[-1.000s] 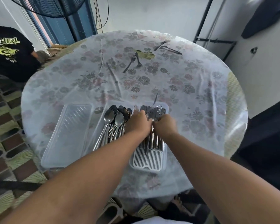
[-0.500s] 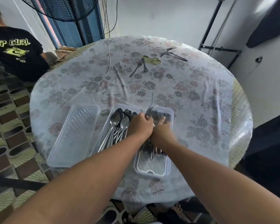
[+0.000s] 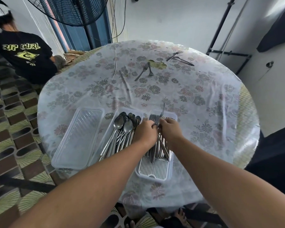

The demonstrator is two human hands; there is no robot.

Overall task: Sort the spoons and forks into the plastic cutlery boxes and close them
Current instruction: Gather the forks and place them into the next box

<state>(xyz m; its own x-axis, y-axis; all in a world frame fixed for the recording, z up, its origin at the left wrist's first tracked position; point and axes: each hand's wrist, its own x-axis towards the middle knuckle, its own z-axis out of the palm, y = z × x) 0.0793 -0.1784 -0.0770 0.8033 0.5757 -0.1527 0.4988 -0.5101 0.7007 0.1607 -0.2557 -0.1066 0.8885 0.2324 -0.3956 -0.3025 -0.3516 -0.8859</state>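
Forks (image 3: 160,147) in box, grip hidden behind both hands (image 3: 156,131).

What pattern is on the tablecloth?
The tablecloth is pale white with a faded print of pink and dark flowers, seen in the head view.

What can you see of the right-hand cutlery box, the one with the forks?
The clear plastic cutlery box with a white slatted insert lies flat and open, no lid on it, near the table's front edge, just right of the spoon-filled box. A bundle of steel forks lies lengthwise inside, tines toward the far end; the near end of the insert is bare. The left hand and right hand grip the forks over the box, one fork tilted upward between them.
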